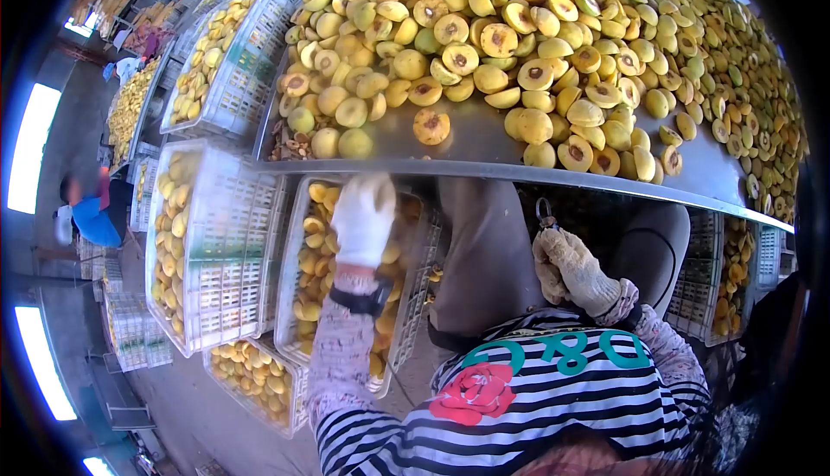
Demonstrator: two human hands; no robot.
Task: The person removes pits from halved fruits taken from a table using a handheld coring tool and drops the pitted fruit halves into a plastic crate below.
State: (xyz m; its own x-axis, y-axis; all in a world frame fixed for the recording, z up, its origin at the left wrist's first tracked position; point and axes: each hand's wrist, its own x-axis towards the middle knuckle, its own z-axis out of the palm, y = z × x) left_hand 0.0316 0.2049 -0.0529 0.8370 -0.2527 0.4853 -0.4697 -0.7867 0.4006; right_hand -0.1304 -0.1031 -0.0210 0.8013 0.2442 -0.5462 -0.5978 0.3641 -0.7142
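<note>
My left hand (364, 219), in a white glove, is over a plastic crate (290, 260) of yellow fruit halves, close to the table's edge. Its fingers look curled in, and what they hold, if anything, is hidden. In a stained knit glove, my right hand (571, 268) is closed in front of my lap, around a small metal tool (544, 212) whose ring-shaped end sticks out past the fingers. On the metal table (389, 134) lies a large heap of halved yellow fruit (536, 70), like peaches or apricots; many cut faces show brown centres.
Crates of fruit stand to the left (233, 251), farther up beside the table (246, 61), on the floor (255, 381) and at the right (722, 277). The table's metal edge (519, 172) runs above my knees. A person in blue (95, 217) is at far left.
</note>
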